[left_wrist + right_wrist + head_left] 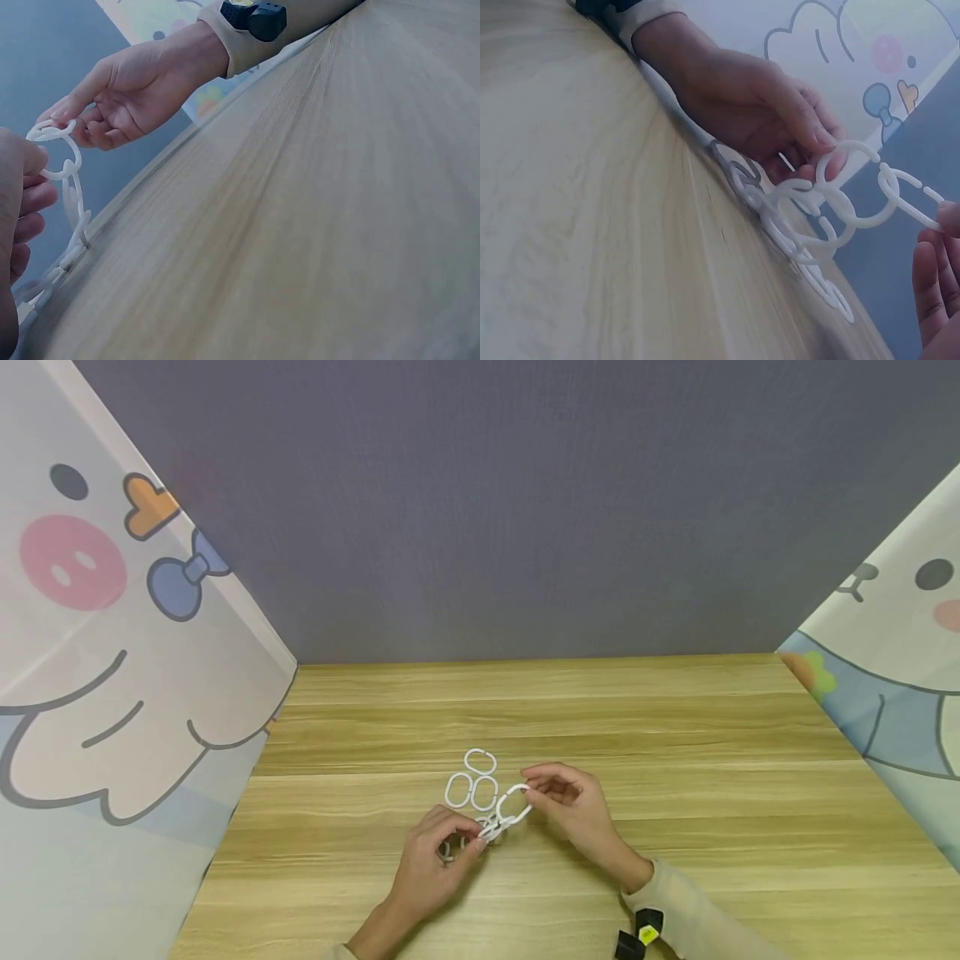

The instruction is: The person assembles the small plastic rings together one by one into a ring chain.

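White plastic oval links, each with a small gap in its ring, are joined into a short chain (pixel 491 832) between the two hands. My left hand (pixel 433 864) pinches one joined link between thumb and forefinger, and more links hang below it (pixel 776 232). To the right, my right hand (pixel 576 814) pinches the end link (pixel 909 213) at its far side, thumb against fingers. That end link hooks through the link in the left hand. Parts of the chain are hidden behind the left fingers.
Three loose white links lie on the wooden table just beyond the hands: one farther back (pixel 467 757), two side by side nearer, including the left one (pixel 447 791). A grey panel (pixel 525 527) stands at the table's back edge, with cartoon-printed panels (pixel 187 677) at both sides.
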`<act>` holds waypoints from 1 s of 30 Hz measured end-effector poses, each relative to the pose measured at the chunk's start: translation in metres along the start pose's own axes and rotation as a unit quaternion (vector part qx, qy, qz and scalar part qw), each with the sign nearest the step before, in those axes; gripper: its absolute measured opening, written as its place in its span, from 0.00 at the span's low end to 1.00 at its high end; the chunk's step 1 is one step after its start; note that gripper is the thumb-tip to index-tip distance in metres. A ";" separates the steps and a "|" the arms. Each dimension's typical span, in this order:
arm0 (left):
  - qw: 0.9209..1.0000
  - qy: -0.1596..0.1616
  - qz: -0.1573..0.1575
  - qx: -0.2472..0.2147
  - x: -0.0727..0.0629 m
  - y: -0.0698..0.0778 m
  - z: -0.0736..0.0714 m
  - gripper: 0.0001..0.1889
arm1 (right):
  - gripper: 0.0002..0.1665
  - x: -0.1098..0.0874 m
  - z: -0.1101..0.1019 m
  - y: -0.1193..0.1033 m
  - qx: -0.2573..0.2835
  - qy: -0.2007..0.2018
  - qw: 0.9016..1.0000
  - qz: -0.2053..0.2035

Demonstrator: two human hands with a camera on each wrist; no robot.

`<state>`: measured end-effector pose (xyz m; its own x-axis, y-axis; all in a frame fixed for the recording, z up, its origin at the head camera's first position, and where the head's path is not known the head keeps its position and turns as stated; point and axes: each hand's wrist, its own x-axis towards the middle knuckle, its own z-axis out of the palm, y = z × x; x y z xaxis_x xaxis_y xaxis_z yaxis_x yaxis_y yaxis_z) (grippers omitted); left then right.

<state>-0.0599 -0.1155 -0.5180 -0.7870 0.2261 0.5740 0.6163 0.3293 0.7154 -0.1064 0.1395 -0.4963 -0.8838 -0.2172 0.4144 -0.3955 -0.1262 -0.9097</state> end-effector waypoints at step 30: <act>0.999 0.033 0.016 -0.029 0.001 0.000 0.000 0.11 | 0.16 -0.017 0.022 -0.001 0.026 -0.052 0.998 0.031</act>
<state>-0.0603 -0.1154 -0.5175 -0.7650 0.1735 0.6202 0.6426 0.2690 0.7174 -0.0857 0.1216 -0.5019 -0.8743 -0.3250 0.3606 -0.3257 -0.1582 -0.9322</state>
